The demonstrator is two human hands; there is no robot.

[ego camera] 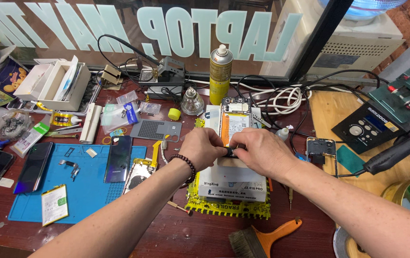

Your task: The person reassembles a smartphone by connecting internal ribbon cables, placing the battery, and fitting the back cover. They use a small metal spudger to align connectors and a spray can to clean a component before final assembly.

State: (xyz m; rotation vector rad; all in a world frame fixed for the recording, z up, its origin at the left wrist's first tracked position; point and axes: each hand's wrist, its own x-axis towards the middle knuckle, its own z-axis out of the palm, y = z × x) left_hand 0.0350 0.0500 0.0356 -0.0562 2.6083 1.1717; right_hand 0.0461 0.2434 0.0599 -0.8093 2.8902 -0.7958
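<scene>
Both hands pinch a small dark part between them: left hand (204,147), beaded bracelet at its wrist, and right hand (261,152), over the opened phone (235,123) on a white box (233,187) atop the wooden bench (176,229).

Two hands (204,147) (257,152), one spray can (220,69), one brush (262,237).

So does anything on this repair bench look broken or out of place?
The opened phone under both hands lies with its back off, battery and board bare. A second bare phone frame sits right of the right hand. A back cover lies apart on the blue mat.
</scene>
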